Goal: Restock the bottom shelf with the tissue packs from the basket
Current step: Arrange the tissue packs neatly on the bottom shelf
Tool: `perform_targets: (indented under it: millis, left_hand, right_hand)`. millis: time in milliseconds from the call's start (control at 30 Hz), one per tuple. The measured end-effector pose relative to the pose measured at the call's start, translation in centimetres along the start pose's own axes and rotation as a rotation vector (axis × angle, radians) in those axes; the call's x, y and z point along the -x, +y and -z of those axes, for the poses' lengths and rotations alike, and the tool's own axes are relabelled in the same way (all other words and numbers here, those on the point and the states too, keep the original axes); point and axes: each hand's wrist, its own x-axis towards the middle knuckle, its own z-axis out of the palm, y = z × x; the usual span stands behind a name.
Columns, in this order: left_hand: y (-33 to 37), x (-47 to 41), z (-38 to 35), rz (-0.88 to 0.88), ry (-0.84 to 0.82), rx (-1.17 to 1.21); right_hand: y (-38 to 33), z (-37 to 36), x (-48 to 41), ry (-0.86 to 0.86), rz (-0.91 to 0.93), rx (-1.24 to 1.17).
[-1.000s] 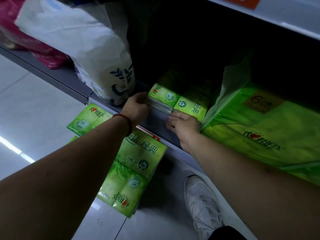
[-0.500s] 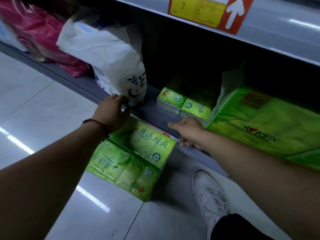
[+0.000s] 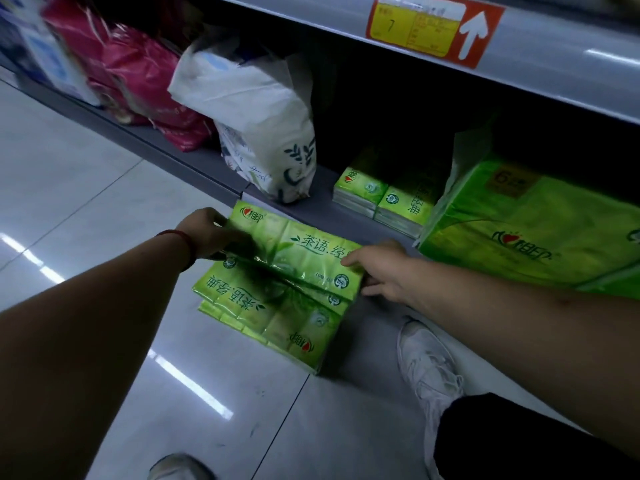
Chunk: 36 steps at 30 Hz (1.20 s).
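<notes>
A stack of flat green tissue packs lies on the floor in front of the bottom shelf (image 3: 311, 213). My left hand (image 3: 204, 232) grips the left end of the top green pack (image 3: 294, 251), and my right hand (image 3: 384, 268) holds its right end, thumb on top. More green packs (image 3: 263, 313) lie beneath it. Two small green packs (image 3: 384, 199) stand side by side on the bottom shelf. No basket is in view.
A large green tissue bundle (image 3: 526, 230) fills the shelf at the right. A white bag (image 3: 263, 126) and pink packs (image 3: 145, 74) stand on the shelf to the left. The upper shelf edge (image 3: 554, 64) hangs overhead. My white shoe (image 3: 429, 368) is on the floor tiles.
Both hands have drawn back from the packs on the shelf and come down to the stack on the floor, where they now take hold of the top pack's two ends.
</notes>
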Motion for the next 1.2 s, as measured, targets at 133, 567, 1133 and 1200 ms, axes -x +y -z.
perform_targets:
  millis: [133, 567, 1133, 1200]
  left_hand:
    - [1.4, 3.0, 2.3, 0.049, -0.041, 0.249]
    - [8.0, 22.5, 9.2, -0.384, 0.191, 0.788]
    - [6.1, 30.7, 5.3, -0.364, -0.134, 1.425]
    - [6.5, 31.2, 4.7, -0.349, -0.178, 1.377]
  right_hand:
    - [-2.4, 0.4, 2.8, 0.133, 0.141, -0.092]
    - [-8.9, 8.0, 23.3, 0.010, 0.585, -0.435]
    - [-2.6, 8.9, 28.3, -0.018, 0.576, -0.639]
    - [-2.8, 8.7, 28.2, 0.039, 0.567, -0.674]
